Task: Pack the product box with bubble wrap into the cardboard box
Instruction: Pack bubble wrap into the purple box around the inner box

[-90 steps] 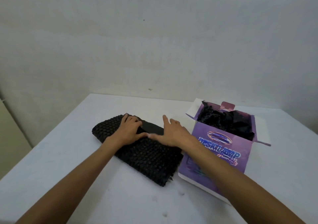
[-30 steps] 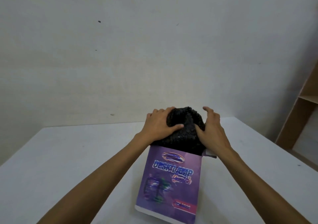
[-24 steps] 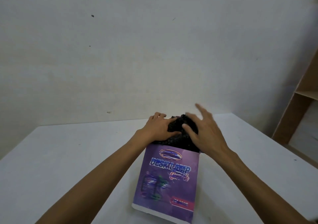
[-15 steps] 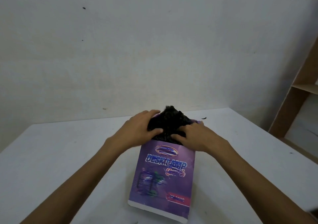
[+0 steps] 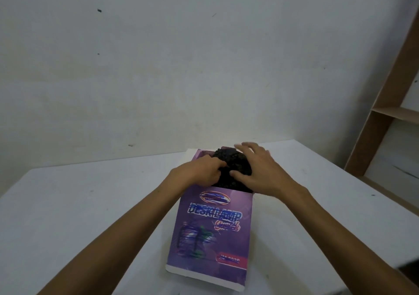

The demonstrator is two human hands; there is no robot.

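Black bubble wrap [image 5: 233, 167] sits lower in purple box [image 5: 210, 233] than 0.5 s ago; left hand [image 5: 199, 172] clutches it, right hand [image 5: 260, 172] presses, fingers spread.

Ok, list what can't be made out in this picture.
- Inside of the purple box: hidden by black bubble wrap and both hands, head view.
- Left hand fingertips: buried in wrap.
- Box lettering: blurred.
- Right hand fingers: motion-blurred.
- Shelf: cut off by the right edge.

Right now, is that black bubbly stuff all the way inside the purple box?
Not fully. The black bubble wrap bulges above the open top of the purple box, with the left hand and right hand on it.
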